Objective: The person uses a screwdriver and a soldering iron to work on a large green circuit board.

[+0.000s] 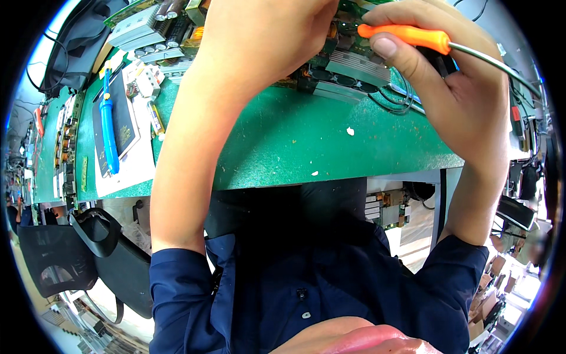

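My right hand (457,88) is closed round a slim orange-handled tool (413,36), with the thumb along its side. From the handle a long thin grey length runs to the right; whether it is a rigid shaft or a cable I cannot tell. My left hand (271,35) reaches over a circuit board (354,68) at the top of the view. Its fingers are hidden behind the hand and past the upper edge. Ribbed metal heat sinks and dark round capacitors stand on the board, which lies on a green table mat (283,135).
More boards with heat sinks (138,29) stand at the far left. Nearer lie a blue pen-shaped tool (109,133), a black notebook (124,118), white paper (132,171) and a small yellow-labelled tube (155,118). Dark cables (401,103) loop beside the board. A black chair (118,265) stands left.
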{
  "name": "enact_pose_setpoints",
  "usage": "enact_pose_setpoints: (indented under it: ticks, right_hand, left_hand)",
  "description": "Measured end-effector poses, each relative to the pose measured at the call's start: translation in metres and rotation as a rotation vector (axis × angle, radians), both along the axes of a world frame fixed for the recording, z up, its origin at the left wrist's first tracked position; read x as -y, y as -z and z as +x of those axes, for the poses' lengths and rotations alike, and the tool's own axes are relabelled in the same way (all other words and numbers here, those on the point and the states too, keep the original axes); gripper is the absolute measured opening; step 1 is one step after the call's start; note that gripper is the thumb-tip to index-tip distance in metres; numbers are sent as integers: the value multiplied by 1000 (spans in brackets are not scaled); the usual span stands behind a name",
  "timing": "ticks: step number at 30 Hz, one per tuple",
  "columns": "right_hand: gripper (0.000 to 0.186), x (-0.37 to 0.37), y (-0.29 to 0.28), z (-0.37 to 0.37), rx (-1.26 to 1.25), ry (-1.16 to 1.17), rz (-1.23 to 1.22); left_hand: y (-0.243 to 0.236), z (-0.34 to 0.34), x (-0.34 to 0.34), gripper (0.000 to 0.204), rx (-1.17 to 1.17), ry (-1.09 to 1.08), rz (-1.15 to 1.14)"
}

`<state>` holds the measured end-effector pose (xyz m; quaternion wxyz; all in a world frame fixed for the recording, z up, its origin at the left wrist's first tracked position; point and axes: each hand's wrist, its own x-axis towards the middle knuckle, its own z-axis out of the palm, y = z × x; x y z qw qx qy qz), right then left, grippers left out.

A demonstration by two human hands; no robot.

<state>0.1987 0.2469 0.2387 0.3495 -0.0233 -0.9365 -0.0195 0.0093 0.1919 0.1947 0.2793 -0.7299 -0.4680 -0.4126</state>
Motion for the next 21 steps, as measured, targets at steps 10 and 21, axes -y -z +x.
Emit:
enact_pose_setpoints:
  ticks: [10,21]
  right_hand:
    - [14,-1,-13,0,97,-64,-249]
    - [11,-9,-19,-4,83,-159,-311]
  left_hand:
    - [8,-4,-8,10,35,77,67]
    - [3,0,-6,12,64,59,-11]
